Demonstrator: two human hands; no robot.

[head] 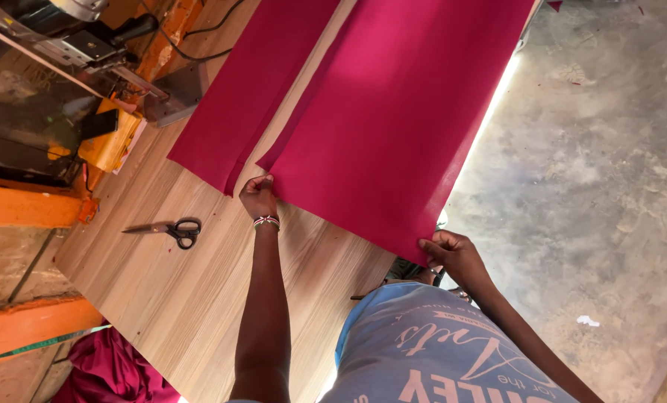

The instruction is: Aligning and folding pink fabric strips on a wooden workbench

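Left hand: your left hand sits near frame centre, fingers curled shut, pinching the near left corner of the magenta sheet.
Right hand: your right hand is at about 4 o'clock from the left hand, fingers closed on the sheet's near right corner, thumb on top.
Magenta sheet: large, smooth, lying flat on the wooden table; it runs from your two hands up toward 12 o'clock and out of frame. Its right edge overhangs the table edge.
Second magenta strip: a narrower strip lies at 10 o'clock from the left hand, just beside the sheet, with a slim wedge of bare table between them.
Wristband: beaded wristband on your left wrist.
Scissors: black-handled scissors lie flat on the table at 9 o'clock from the left hand, well apart from the sheet, blades pointing toward 9 o'clock.
Machine: a machine with a yellow part stands at 10 o'clock, at the table's far left corner.
Floor: concrete floor fills the 3 o'clock side.
Cloth: bunched dark red cloth lies at 7 o'clock, beyond the table's edge.
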